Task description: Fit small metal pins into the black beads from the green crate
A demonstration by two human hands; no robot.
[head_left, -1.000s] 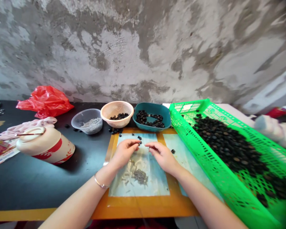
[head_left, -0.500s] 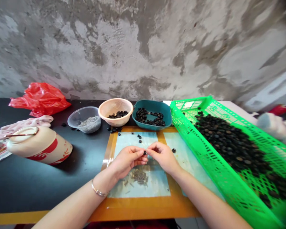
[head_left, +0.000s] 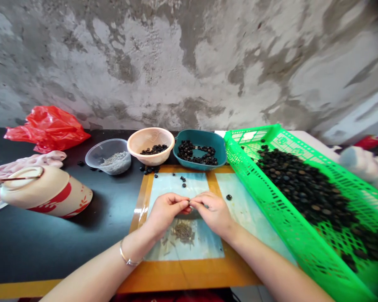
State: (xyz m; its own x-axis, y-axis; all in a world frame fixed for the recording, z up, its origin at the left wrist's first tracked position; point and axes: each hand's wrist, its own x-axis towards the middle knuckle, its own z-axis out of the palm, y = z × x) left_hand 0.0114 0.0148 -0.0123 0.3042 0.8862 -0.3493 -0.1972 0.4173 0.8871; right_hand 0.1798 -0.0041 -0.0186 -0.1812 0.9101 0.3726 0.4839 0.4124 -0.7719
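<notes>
My left hand [head_left: 166, 213] and my right hand [head_left: 213, 212] meet above the pale blue mat [head_left: 208, 249], thumbs and forefingers pinched tip to tip. Between the fingertips is a small black part [head_left: 189, 201], mostly covered by them. Below the hands lies a small heap of thin grey-brown pins [head_left: 184, 232]. Just beyond the fingers sit a few loose black parts [head_left: 184, 185], and a black ring-shaped piece [head_left: 229, 197] rests to the right of my right hand.
Along the back stand a clear bowl [head_left: 93, 158] of grey pins, a pink bowl [head_left: 135, 144] and a teal basin [head_left: 222, 147], both with black parts. A long green crate [head_left: 271, 205] of black discs fills the right. At left are a cup [head_left: 50, 191] and red bag [head_left: 50, 128].
My fingertips have closed further over the small black part, which showed more clearly before. My right-hand fingers have shifted slightly. The view has moved a little.
</notes>
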